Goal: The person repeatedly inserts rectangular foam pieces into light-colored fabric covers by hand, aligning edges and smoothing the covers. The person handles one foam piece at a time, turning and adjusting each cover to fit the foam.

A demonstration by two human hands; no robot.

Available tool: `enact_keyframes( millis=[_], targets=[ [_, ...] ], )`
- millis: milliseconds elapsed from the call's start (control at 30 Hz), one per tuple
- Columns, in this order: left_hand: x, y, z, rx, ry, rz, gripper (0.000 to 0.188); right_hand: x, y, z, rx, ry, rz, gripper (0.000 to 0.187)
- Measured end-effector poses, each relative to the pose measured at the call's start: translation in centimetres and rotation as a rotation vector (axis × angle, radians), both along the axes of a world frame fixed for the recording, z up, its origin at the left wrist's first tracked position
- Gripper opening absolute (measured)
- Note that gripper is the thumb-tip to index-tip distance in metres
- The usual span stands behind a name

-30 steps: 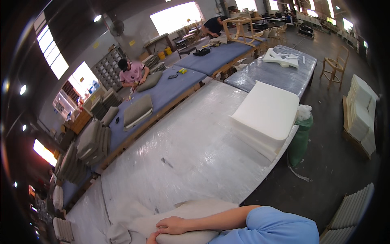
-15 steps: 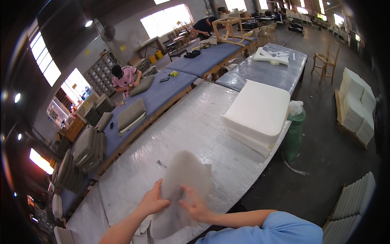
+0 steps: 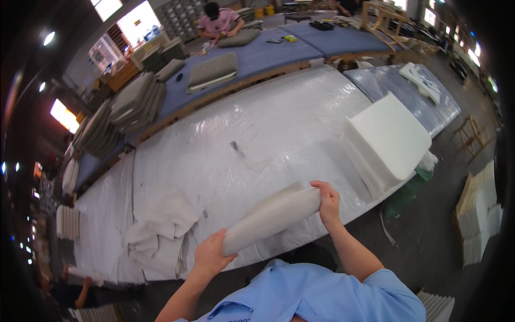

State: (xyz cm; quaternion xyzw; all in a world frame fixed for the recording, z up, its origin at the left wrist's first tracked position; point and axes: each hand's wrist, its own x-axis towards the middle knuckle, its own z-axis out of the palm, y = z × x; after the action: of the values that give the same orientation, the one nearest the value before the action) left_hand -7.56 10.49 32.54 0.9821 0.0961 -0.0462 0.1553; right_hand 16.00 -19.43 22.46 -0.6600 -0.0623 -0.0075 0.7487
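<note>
A pale, off-white cushion-like pad (image 3: 276, 219) lies slantwise between my hands, above the near edge of the plastic-covered table (image 3: 236, 129). My left hand (image 3: 212, 252) is closed around its near-left end. At the other end, my right hand (image 3: 328, 203) grips it with the fingers over the edge. Behind its upper side shows a thin flap of similar material; I cannot tell whether it belongs to the pad. Left of my hands a crumpled piece of off-white cloth (image 3: 161, 231) is spread on the table.
White foam sheets (image 3: 391, 134) are stacked at the table's right end, beside a green sack (image 3: 405, 194). Across a blue bench (image 3: 257, 56) lie grey cushions (image 3: 213, 70), where a person in pink (image 3: 219, 24) works. Another person's arms (image 3: 83, 290) show at lower left.
The pad has turned from upright to lying slantwise, edge toward me. My right hand has moved from its face to its right end. My view has swung to the left and down.
</note>
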Motion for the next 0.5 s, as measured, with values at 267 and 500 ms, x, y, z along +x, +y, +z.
enact_keyframes(
  millis=[267,500],
  targets=[
    [-3.6,-2.1,2.2,-0.113,-0.139,-0.065,0.067,-0.9,-3.6,1.2,-0.013,0.064,-0.034,0.031],
    [-5.7,-1.2,-0.9,-0.795,0.292,-0.052,0.075,-3.1,-6.3,2.1,-0.15,0.12,0.299,0.021]
  ],
)
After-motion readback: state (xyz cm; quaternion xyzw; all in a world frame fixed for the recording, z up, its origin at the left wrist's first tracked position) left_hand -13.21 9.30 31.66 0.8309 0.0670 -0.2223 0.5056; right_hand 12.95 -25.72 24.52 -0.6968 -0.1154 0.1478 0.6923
